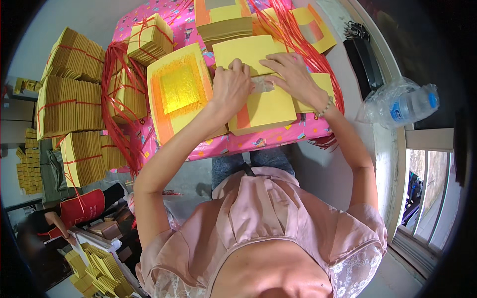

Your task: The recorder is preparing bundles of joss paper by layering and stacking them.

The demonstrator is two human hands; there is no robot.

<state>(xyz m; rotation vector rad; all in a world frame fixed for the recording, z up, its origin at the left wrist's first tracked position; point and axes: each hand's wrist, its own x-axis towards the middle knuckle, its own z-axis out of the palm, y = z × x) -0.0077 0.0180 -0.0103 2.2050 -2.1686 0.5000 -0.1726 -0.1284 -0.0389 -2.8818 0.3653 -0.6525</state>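
Note:
On the pink patterned table a yellow paper stack (263, 111) with an orange band and a silvery patch lies right in front of me. Its upper part is covered by a plain yellow paper sheet (243, 49). My left hand (231, 83) is curled at the sheet's lower left edge, its fingers bent and closed on the paper. Stretched flat and spread, the fingers of my right hand (294, 78) press on the sheet's right side. Left of my hands lies a yellow paper stack with a gold foil square (183, 92) framed in orange.
Red ties (119, 94) hang in a bunch left of the table, beside tied yellow paper bundles (69, 107). More red strands (318, 59) lie at the right. A bagged plastic bottle (405, 109) rests on the right ledge. Another person's hand (62, 229) touches a box at lower left.

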